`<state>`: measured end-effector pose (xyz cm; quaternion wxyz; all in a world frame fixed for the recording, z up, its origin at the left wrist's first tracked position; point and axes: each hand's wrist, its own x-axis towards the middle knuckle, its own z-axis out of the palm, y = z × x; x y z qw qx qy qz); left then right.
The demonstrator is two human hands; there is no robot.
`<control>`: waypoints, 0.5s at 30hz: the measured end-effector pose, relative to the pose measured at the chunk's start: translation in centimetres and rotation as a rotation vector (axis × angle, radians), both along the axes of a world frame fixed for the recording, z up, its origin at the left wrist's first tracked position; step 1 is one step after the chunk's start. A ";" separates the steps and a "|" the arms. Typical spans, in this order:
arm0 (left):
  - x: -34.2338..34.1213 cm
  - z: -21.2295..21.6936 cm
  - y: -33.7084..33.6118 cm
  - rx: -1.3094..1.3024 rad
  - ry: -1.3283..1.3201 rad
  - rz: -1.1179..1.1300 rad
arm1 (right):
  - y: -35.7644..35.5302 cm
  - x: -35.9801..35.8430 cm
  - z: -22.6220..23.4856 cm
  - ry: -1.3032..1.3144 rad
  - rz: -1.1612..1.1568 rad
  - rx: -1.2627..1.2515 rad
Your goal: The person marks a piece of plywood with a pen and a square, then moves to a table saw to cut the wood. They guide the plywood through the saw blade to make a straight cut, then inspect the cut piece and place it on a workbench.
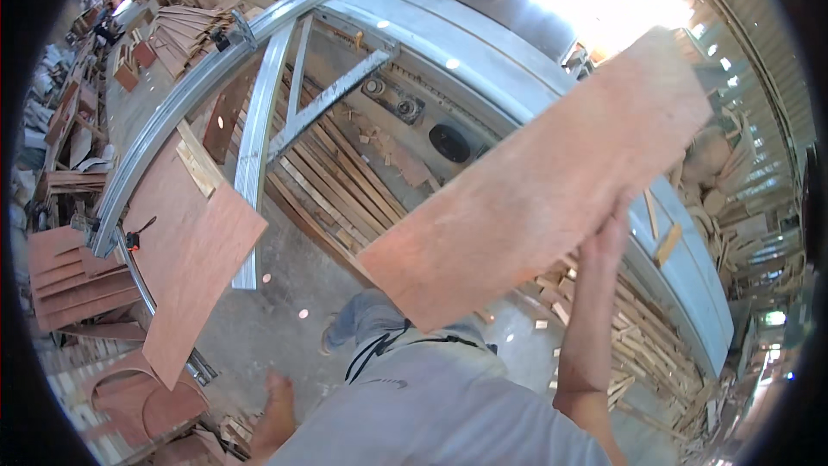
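My right hand (611, 229) grips the lower right edge of a long reddish plywood board (543, 181), raised at a tilt in front of me. Most of its fingers are hidden behind the board. My left hand (277, 390) hangs low at my left side, away from the board; its fingers are too blurred to read. Another plywood sheet (194, 242) lies to the left on a metal sliding frame (250, 155), with a short pale wood block (198, 168) on it.
A pale blue metal machine table (466, 47) curves across the far side and right. Long wood strips (332, 177) are stacked beneath the frame, and offcuts (638, 336) pile at the right. An aluminium rail (164, 121) runs along the left. More plywood pieces (78, 280) lie far left.
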<state>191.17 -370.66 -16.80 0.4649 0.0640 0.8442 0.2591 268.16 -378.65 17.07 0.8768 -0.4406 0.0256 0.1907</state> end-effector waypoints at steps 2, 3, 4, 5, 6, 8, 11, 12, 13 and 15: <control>16.5 9.6 2.1 0.270 -0.111 -0.346 | 4.9 2.6 -1.8 -0.031 0.061 -0.038; 22.4 14.8 5.0 0.371 -0.141 -0.543 | 8.1 3.0 -2.1 -0.052 0.099 -0.050; 27.7 20.3 7.4 0.568 -0.131 -0.674 | 10.8 3.4 -3.5 -0.004 0.119 -0.046; 31.4 23.0 10.5 0.697 -0.108 -0.738 | 14.0 4.4 -4.6 0.030 0.132 -0.024; 34.6 24.8 13.9 0.829 -0.080 -0.807 | 17.3 5.2 -5.4 0.065 0.140 0.003; 39.5 27.1 21.0 1.004 0.094 -1.029 | 23.1 5.0 -6.8 0.107 0.194 0.035; 45.4 26.8 29.7 0.945 0.322 -1.170 | 30.1 5.4 -10.6 0.168 0.275 -0.011; 47.5 26.3 32.8 0.893 0.505 -1.268 | 32.2 5.8 -12.0 0.196 0.307 -0.048; 49.4 25.9 35.5 0.842 0.695 -1.347 | 34.5 6.3 -12.2 0.235 0.332 -0.047; 52.6 24.5 40.4 0.605 0.347 -1.381 | 39.1 7.2 -12.7 0.306 0.375 -0.035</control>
